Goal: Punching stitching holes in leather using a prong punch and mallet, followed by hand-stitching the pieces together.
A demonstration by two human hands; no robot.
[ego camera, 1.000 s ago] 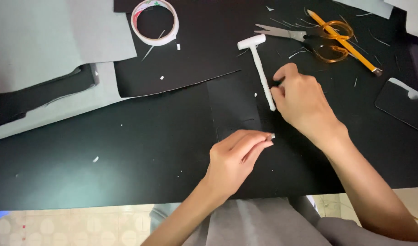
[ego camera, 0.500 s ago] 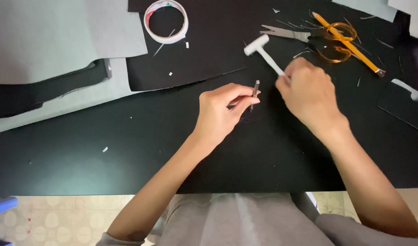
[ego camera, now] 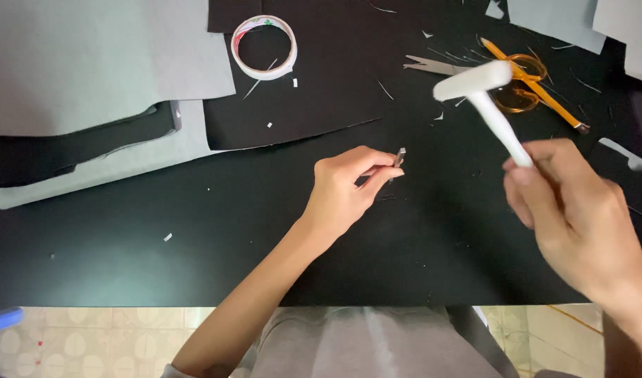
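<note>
The right hand [ego camera: 580, 224] is closed around the handle of a white hammer [ego camera: 489, 105], its head lifted above the counter [ego camera: 195, 252]. Left of the hammer, the left hand [ego camera: 345, 192] pinches a small metal punch [ego camera: 400, 158] upright on the black sheet [ego camera: 440, 245]. Beyond the hammer lie scissors [ego camera: 475, 70] and a pencil [ego camera: 538, 87] — far to its left, a tape roll [ego camera: 265, 47].

The left hand [ego camera: 345, 187] rests low, forearm stretched forward, thumb and fingertips [ego camera: 384, 168] pinched together. The right hand [ego camera: 573, 217] is raised (closer to the camera), fingers curled in a fist.
</note>
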